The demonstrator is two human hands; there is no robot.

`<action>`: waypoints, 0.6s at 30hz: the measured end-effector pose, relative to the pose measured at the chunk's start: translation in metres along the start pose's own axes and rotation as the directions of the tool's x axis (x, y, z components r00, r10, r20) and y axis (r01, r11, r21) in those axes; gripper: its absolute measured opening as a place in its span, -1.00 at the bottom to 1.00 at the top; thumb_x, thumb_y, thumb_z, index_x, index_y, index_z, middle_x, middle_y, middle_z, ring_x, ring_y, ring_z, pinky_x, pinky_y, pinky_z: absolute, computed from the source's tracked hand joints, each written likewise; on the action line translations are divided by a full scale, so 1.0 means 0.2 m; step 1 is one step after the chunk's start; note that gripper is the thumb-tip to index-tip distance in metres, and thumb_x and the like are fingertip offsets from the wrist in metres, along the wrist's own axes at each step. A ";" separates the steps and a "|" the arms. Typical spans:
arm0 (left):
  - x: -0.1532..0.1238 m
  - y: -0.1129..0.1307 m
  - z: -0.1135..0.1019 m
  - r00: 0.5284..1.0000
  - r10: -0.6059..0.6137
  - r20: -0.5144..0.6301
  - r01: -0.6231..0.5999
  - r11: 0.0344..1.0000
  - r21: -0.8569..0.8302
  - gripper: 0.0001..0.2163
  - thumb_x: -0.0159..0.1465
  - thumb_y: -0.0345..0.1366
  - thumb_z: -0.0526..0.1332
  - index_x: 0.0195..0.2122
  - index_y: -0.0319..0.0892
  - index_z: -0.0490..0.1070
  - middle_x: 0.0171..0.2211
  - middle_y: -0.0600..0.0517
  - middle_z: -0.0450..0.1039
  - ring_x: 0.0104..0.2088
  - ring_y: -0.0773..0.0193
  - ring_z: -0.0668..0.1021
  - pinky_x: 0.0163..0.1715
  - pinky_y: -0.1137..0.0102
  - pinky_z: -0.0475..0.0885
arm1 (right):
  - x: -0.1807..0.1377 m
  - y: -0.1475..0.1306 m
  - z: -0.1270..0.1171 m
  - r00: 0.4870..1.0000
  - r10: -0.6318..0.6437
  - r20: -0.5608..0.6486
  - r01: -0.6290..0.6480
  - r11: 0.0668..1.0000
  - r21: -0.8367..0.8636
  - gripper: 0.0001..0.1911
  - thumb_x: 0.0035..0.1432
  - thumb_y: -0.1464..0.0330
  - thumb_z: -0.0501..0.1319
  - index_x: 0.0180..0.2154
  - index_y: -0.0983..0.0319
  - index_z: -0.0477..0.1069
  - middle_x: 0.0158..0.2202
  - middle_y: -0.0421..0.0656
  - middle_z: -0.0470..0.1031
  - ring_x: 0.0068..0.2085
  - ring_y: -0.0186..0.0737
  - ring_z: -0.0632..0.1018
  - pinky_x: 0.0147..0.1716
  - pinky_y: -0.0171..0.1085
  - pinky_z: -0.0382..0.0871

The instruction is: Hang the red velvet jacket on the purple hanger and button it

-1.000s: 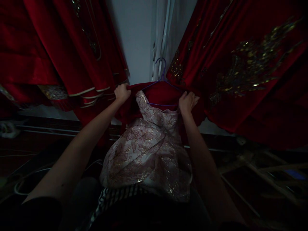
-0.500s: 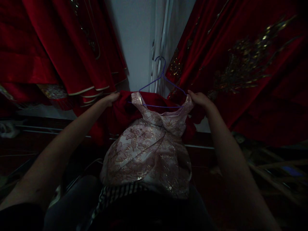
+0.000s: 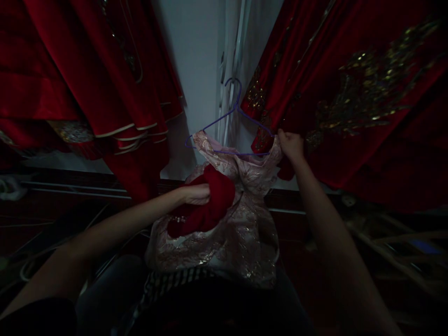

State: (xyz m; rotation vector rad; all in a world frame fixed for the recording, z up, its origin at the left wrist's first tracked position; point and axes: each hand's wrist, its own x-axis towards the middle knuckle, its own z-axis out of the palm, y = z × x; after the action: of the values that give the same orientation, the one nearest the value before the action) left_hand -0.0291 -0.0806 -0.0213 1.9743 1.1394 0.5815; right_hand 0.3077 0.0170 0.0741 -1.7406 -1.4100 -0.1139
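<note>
A pale pink dress point(image 3: 241, 224) with a shiny floral pattern lies across my lap, its straps on a purple wire hanger point(image 3: 224, 113). My right hand point(image 3: 291, 143) pinches the dress's right shoulder strap at the hanger's end. Over the skirt's left part, my left hand point(image 3: 197, 193) grips a bunched red cloth point(image 3: 220, 191); its fingers are partly hidden in the folds. The cloth covers some of the bodice and skirt. At the left, the hanger's end pokes out past the strap.
Red garments with pale-edged hems hang at the left point(image 3: 115, 93). More red garments with gold sequin embroidery point(image 3: 371, 88) hang at the right. Between them stands a pale wall point(image 3: 192, 60). A wooden frame point(image 3: 388, 247) sits low on the right. The scene is dim.
My left hand has brought the red cloth from behind the hanger down and toward me, onto the dress, where it is now bunched. My right hand stays at the strap.
</note>
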 end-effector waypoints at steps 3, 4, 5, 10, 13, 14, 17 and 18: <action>0.04 0.03 0.02 0.941 0.023 0.337 -0.087 0.981 0.175 -0.82 0.12 -0.15 0.24 -0.48 -0.15 0.48 -0.57 0.05 0.48 -0.54 0.32 0.48 -0.46 0.43 0.38 | -0.01 0.01 0.01 1.000 -0.004 0.022 0.004 1.000 0.012 -0.39 0.22 -0.04 -0.04 -0.54 0.30 0.39 -0.60 -0.08 0.40 -0.49 -0.26 0.39 -0.40 -0.28 0.15; 0.06 0.03 0.00 0.927 0.033 0.374 -0.143 0.953 0.268 -0.86 0.08 -0.20 0.26 -0.50 -0.15 0.47 -0.55 0.06 0.49 -0.54 0.32 0.47 -0.47 0.44 0.36 | -0.01 0.01 0.02 1.000 -0.013 0.018 0.013 1.000 0.010 -0.40 0.23 -0.04 -0.06 -0.53 0.29 0.39 -0.57 -0.07 0.42 -0.47 -0.24 0.41 -0.39 -0.28 0.15; 0.09 0.03 -0.03 0.926 0.048 0.375 -0.191 0.915 0.355 -0.88 0.07 -0.23 0.26 -0.51 -0.16 0.46 -0.54 0.06 0.49 -0.53 0.33 0.47 -0.46 0.45 0.34 | -0.02 0.01 0.03 1.000 -0.025 0.006 0.025 1.000 0.004 -0.41 0.25 -0.03 -0.07 -0.50 0.29 0.39 -0.54 -0.06 0.44 -0.44 -0.23 0.43 -0.37 -0.28 0.17; 0.28 0.07 -0.32 0.977 0.211 -0.027 -0.168 0.842 0.513 -0.80 0.22 -0.27 0.09 -0.39 -0.19 0.49 -0.39 -0.02 0.52 -0.37 0.25 0.53 -0.29 0.39 0.39 | -0.06 0.01 0.08 0.986 -0.154 -0.068 0.156 0.988 0.012 -0.51 0.31 0.07 -0.14 -0.27 0.29 0.37 -0.28 0.05 0.49 -0.23 -0.13 0.49 -0.22 -0.22 0.25; 0.42 0.08 -0.52 0.774 0.400 -0.490 -0.033 0.799 0.600 -0.68 0.24 -0.26 0.09 0.00 -0.23 0.37 -0.01 -0.18 0.42 0.04 0.05 0.43 0.03 0.19 0.30 | -0.08 0.04 0.12 0.963 -0.247 -0.109 0.256 0.964 0.075 -0.52 0.32 0.10 -0.15 -0.19 0.30 0.35 -0.18 0.09 0.46 -0.12 -0.08 0.47 -0.08 -0.13 0.26; 0.47 0.07 -0.57 0.740 0.398 -0.542 0.024 0.790 0.612 -0.63 0.27 -0.24 0.06 0.08 -0.23 0.31 0.06 -0.20 0.36 0.11 0.01 0.36 0.08 0.13 0.25 | -0.09 0.05 0.13 0.956 -0.266 -0.124 0.279 0.954 0.108 -0.53 0.31 0.09 -0.14 -0.17 0.29 0.34 -0.16 0.08 0.46 -0.10 -0.07 0.46 -0.05 -0.11 0.26; 0.55 0.02 -0.66 0.831 0.285 -0.478 0.116 0.752 0.649 -0.61 0.35 -0.20 -0.08 0.13 -0.19 0.26 0.07 -0.20 0.35 0.11 0.01 0.37 0.11 0.04 0.19 | -0.10 0.09 0.14 0.944 -0.287 -0.160 0.319 0.917 0.239 -0.58 0.28 0.07 -0.07 -0.17 0.23 0.37 -0.18 -0.02 0.49 -0.12 -0.10 0.49 -0.06 -0.11 0.32; 0.56 0.00 -0.68 0.862 0.267 -0.430 0.108 0.734 0.671 -0.60 0.36 -0.18 -0.12 0.11 -0.18 0.29 0.03 -0.19 0.39 0.07 0.02 0.40 0.10 0.05 0.20 | -0.10 0.10 0.13 0.943 -0.288 -0.167 0.325 0.904 0.279 -0.59 0.27 0.06 -0.03 -0.19 0.22 0.39 -0.20 -0.05 0.51 -0.15 -0.13 0.50 -0.09 -0.13 0.35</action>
State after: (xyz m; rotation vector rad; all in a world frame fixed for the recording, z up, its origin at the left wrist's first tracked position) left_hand -0.0679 0.0704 0.0605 2.5957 1.7918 0.8494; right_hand 0.3065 0.0190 0.0356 -1.2322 -1.5142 -0.1626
